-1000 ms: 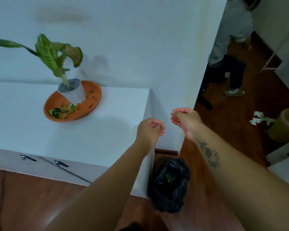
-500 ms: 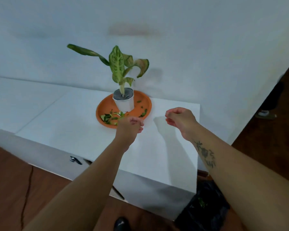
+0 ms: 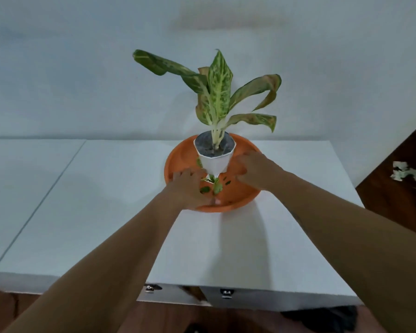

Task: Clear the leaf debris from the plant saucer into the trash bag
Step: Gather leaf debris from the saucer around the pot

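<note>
An orange plant saucer (image 3: 246, 197) sits on the white cabinet top, with a white pot (image 3: 215, 162) holding a green leafy plant (image 3: 217, 92) in its middle. Green leaf debris (image 3: 214, 186) lies in the saucer's near part, in front of the pot. My left hand (image 3: 190, 188) rests palm down in the saucer, fingers apart, with the leaf bits between thumb and fingers. My right hand (image 3: 255, 170) lies spread in the saucer to the right of the pot, touching it. The black trash bag (image 3: 322, 319) shows on the floor at the bottom right, partly hidden by the cabinet.
The white cabinet top (image 3: 106, 200) runs to the left along the wall, with metal handles (image 3: 151, 288) on its front. The wall stands right behind the plant. Crumpled paper (image 3: 404, 174) lies on the brown floor at the right.
Both hands have moved forward from above the cabinet top into the saucer and opened up. The view has swung closer and centred on the plant.
</note>
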`<action>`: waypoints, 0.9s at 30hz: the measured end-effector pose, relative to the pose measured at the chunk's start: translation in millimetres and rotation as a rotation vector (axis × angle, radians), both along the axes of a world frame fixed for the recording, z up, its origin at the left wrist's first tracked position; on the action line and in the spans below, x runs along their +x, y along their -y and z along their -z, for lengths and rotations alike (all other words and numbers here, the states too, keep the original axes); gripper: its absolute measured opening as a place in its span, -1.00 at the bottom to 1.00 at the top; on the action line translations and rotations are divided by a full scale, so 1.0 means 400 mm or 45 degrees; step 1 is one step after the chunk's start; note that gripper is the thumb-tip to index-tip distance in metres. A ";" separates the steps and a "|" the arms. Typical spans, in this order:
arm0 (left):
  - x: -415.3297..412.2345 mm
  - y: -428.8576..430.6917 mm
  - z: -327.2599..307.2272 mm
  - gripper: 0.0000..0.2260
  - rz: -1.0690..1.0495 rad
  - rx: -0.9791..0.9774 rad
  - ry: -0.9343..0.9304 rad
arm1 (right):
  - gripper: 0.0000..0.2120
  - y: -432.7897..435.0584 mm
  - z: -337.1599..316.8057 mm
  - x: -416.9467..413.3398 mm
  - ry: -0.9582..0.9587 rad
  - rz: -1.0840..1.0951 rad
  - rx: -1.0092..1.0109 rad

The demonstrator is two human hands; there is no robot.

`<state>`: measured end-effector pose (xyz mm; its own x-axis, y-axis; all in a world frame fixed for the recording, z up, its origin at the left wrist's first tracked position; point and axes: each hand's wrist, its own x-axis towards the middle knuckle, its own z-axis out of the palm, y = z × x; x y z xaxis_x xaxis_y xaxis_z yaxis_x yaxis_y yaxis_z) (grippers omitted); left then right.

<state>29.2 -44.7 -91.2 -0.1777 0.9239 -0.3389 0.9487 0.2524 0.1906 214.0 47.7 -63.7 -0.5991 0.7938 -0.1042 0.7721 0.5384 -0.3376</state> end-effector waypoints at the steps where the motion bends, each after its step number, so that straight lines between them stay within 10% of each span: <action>1: -0.009 -0.011 0.004 -0.09 0.038 -0.065 -0.005 | -0.57 -0.005 0.010 -0.015 0.116 0.033 -0.016; 6: -0.010 -0.021 0.030 -0.27 0.095 0.031 0.044 | -0.45 0.004 0.044 -0.044 0.219 0.099 -0.183; 11: -0.006 -0.005 0.024 -0.82 0.308 0.312 0.197 | -0.79 0.081 0.035 -0.068 0.139 -0.169 -0.238; 19: -0.076 0.000 0.016 -0.58 0.145 0.258 0.310 | -0.49 0.065 0.071 -0.081 0.010 -0.230 -0.123; 27: -0.090 -0.013 -0.033 -0.66 0.390 0.183 0.295 | -0.73 0.074 0.074 -0.067 0.026 -0.407 -0.125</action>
